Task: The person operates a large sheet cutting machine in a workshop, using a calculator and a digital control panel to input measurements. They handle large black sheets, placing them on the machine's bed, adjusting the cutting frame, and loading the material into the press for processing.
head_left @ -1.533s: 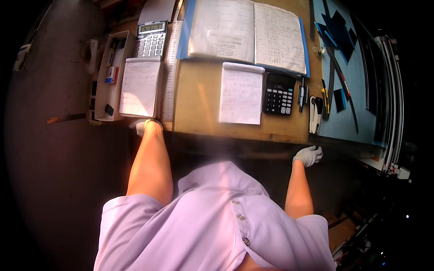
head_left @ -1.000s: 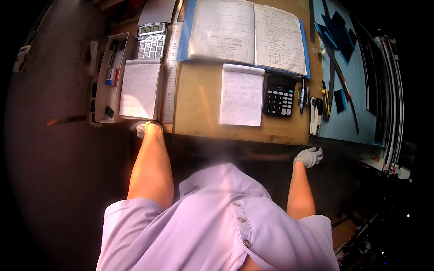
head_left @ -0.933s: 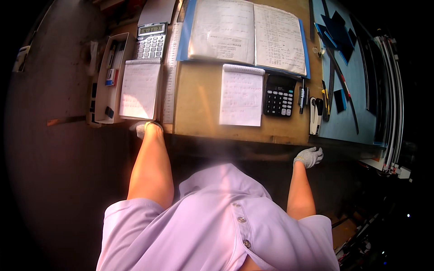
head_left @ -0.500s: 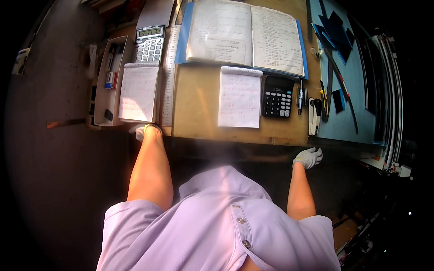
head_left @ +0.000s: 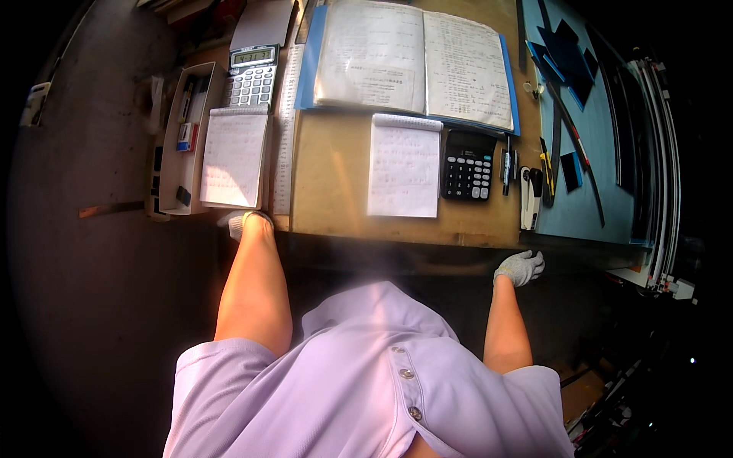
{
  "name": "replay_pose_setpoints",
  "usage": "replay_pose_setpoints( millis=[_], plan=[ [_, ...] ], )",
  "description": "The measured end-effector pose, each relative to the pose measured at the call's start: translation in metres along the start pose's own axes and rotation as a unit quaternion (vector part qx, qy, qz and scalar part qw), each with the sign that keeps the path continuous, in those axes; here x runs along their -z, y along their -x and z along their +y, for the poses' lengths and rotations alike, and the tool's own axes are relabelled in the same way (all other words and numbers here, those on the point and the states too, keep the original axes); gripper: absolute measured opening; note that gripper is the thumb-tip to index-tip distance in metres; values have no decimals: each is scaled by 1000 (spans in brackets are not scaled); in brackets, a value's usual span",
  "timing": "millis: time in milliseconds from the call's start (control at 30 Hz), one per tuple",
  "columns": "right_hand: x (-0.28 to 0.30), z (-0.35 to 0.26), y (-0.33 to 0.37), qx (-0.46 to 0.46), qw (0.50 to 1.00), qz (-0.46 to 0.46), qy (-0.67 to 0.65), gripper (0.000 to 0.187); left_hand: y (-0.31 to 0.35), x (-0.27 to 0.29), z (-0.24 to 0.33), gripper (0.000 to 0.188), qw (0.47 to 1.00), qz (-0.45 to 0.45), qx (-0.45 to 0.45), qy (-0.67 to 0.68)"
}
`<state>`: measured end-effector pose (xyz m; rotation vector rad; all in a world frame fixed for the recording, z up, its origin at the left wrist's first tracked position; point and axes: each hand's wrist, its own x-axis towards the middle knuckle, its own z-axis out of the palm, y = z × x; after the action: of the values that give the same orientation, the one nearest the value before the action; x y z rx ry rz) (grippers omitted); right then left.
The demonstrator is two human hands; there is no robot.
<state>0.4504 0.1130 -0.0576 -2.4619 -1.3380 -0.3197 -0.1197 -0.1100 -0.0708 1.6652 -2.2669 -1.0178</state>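
Note:
Both of my hands wear pale knitted gloves and are at the desk's front edge. My left hand (head_left: 240, 222) is just below the written notepad (head_left: 232, 156) at the left; its fingers are mostly hidden, so their closure does not show. Farther right, my right hand (head_left: 519, 268) hangs just off the front edge, below a white-and-black stapler (head_left: 530, 200). Its fingers are loosely bent and slightly apart, with nothing visible in them. Between the hands lie a second notepad (head_left: 405, 168) and a black calculator (head_left: 468, 169).
An open blue folder of handwritten pages (head_left: 374, 57) spans the back. At left are a grey calculator (head_left: 251, 82), a pen box (head_left: 174, 197) and a long ruler (head_left: 285, 145). A yellow cutter (head_left: 547, 168) and dark offcuts (head_left: 569, 61) lie on the right-hand blue surface (head_left: 603, 206).

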Motion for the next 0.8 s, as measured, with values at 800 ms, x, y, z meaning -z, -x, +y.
replay_pose_setpoints(
  millis=[800],
  plan=[
    [5, 1, 1, -12, 1000, -11, -10, 35, 18, 20, 13, 79, 998, -37, 57, -6]
  ],
)
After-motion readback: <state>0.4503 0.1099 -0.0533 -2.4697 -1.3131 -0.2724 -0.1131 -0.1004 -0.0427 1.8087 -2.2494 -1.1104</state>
